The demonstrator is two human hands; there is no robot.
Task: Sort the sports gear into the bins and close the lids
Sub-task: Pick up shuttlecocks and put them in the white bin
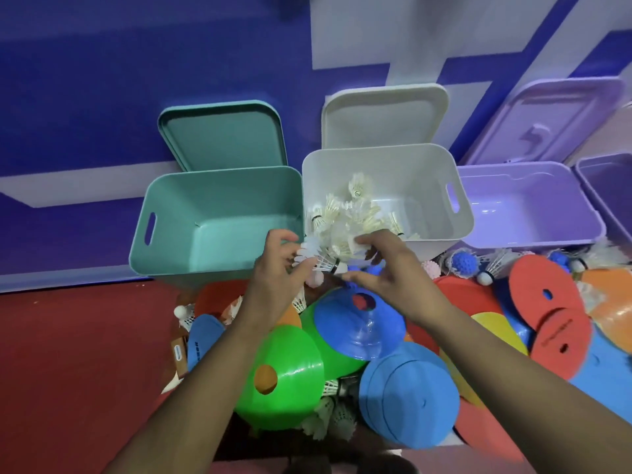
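Note:
Three open bins stand in a row by the wall: a teal bin [219, 213], a white bin [424, 186] holding several shuttlecocks [355, 213], and a lilac bin [533, 200]. My left hand [277, 268] grips a white shuttlecock [316, 260] just in front of the white bin's near rim. My right hand [383, 265] is beside it with curled fingers on a bunch of shuttlecocks [349, 246] at that rim. Below my hands lies a pile of disc cones, with a blue cone [359, 330] and a green cone [287, 374] on top.
Each bin's lid stands open against the wall: teal lid [222, 135], white lid [386, 114], lilac lid [547, 121]. Red discs [547, 302], spiky blue balls [463, 263] and loose shuttlecocks [492, 265] lie at right. Red floor [75, 354] spreads at left.

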